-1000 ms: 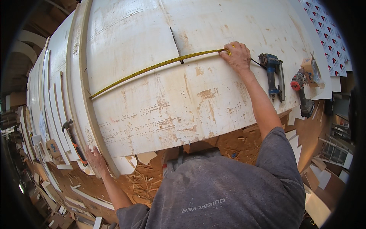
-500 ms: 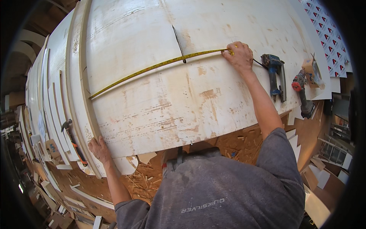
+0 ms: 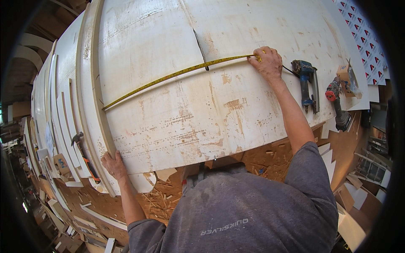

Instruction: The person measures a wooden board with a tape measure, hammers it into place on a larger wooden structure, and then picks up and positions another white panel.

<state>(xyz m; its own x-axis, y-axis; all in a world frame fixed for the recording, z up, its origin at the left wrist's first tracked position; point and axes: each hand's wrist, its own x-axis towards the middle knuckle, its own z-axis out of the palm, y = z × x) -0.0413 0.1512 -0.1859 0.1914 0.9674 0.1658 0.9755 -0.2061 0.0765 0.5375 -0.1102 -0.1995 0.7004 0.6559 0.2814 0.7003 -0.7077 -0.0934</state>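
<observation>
My right hand is closed on the end of a yellow tape measure, where its case is mostly hidden. The blade stretches left across the scuffed white panel to a long pale wooden strip. Near that strip's lower end, my left hand grips it with bent fingers. Just left of this hand lies a hammer with an orange and black handle. A narrow dark slot or rod, I cannot tell which, crosses under the blade mid-panel.
Right of my right hand lie a blue nail gun with a black hose, a red and black drill and a small cardboard box. More long strips lie at left. Offcuts litter the brown surface below the panel's edge.
My left hand has moved up along the wooden strip. My right hand, still holding the tape, has shifted slightly to the right in the view, as have the tools.
</observation>
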